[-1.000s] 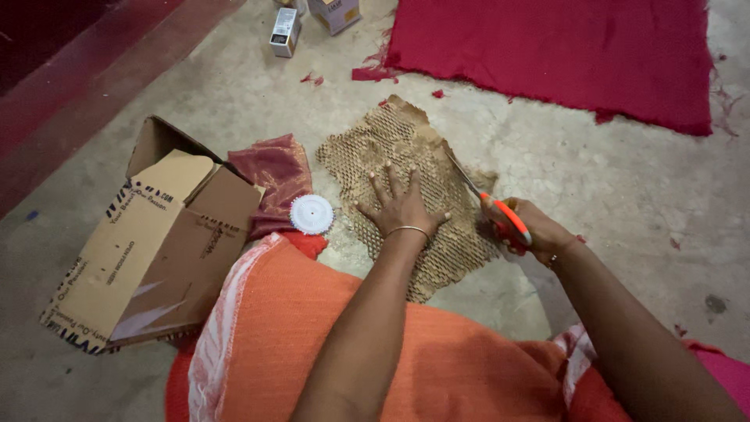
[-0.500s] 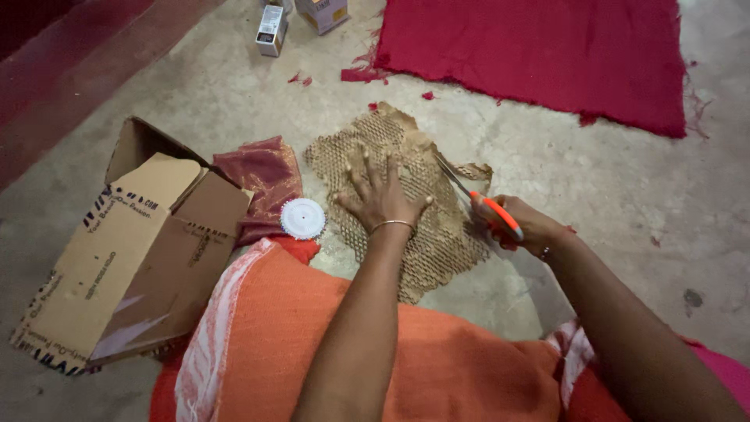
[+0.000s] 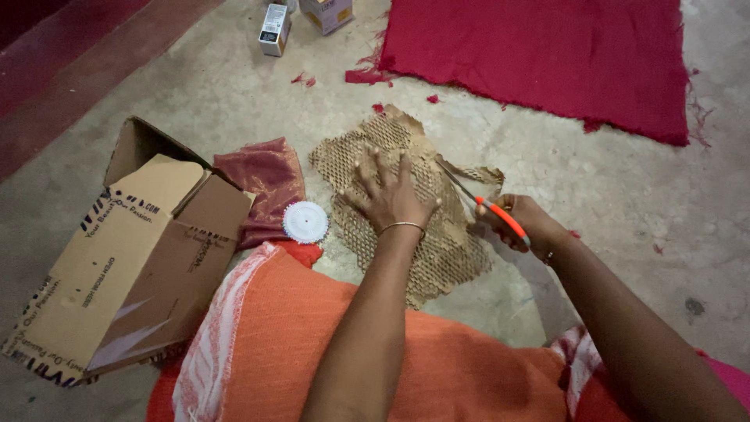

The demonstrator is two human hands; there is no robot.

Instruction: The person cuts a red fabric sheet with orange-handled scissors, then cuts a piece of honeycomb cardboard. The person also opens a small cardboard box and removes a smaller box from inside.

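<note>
Left hand [image 3: 391, 199] presses flat, fingers spread, on honeycomb paper [image 3: 406, 211]; right hand [image 3: 519, 223] grip closed around orange-handled scissors [image 3: 480, 202].

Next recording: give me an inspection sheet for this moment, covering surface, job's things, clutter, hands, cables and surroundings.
Surface: bare concrete floor, stained, with red fabric scraps.
Job's things: brown honeycomb packing paper lying flat; orange-handled scissors, blades at its right edge.
Clutter: open cardboard box on its side; maroon cloth; white round disc; two small cartons at the top.
Hands: left hand pressed flat on the paper; right hand in a closed grip on the scissors.
Cables: nothing seen.
Surroundings: red cloth spread on the floor; orange garment over the person's lap.
</note>
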